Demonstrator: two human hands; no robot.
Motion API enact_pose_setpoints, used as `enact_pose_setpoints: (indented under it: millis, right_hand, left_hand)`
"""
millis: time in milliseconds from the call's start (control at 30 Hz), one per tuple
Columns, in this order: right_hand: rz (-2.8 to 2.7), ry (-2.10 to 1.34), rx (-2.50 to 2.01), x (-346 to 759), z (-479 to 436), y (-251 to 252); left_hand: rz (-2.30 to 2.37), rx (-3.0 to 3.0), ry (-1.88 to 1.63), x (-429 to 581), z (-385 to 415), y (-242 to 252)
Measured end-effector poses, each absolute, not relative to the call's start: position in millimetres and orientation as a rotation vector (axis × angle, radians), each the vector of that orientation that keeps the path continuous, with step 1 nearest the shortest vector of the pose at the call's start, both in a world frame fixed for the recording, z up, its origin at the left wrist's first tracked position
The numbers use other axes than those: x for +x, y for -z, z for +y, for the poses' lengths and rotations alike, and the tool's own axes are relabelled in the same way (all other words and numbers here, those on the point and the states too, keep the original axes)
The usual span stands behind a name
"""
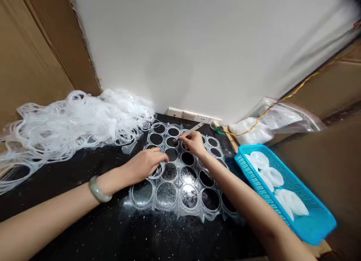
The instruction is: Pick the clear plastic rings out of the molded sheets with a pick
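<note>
In the head view, a translucent plastic sheet (179, 181), ragged-edged, with rows of round holes, lies left of the turquoise basket (255, 182). Hands apart: the right hand (195, 142) pinches a slim pale strip (194, 129); the left hand (149, 164) curls at thin rings (161, 173), grip unclear.

White sockets (189, 115), wires (296, 89) (yellowish, twisted), cardboard (31, 46).

We cannot see the sheet of clear plastic rings (178, 183) whole: the right forearm (239, 191) and left hand (147, 163) cover parts of it. The left edge crops the heap of translucent rings (90, 120). We cannot make out what the zip bag (299, 122) holds.
</note>
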State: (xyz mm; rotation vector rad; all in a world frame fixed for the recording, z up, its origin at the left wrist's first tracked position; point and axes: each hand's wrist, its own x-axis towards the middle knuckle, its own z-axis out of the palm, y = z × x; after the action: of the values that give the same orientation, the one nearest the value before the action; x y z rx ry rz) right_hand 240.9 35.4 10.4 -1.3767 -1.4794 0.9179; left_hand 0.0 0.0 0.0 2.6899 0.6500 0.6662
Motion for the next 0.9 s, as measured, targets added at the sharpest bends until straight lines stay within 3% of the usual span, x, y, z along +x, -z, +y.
enact_pose_setpoints:
  millis: [233,567,900]
  right_hand:
    - [-1.484,-1.100,-1.307,228,34,4]
    - [-1.542,-1.088,-1.289,228,34,9]
    - [-2.089,-0.382,-1.286,225,16,4]
  left_hand:
    - [0.694,2.758,-0.686,14,19,11]
    - [0.726,2.817,-0.648,15,16,17]
    - [0.819,2.661,-0.523,17,17,8]
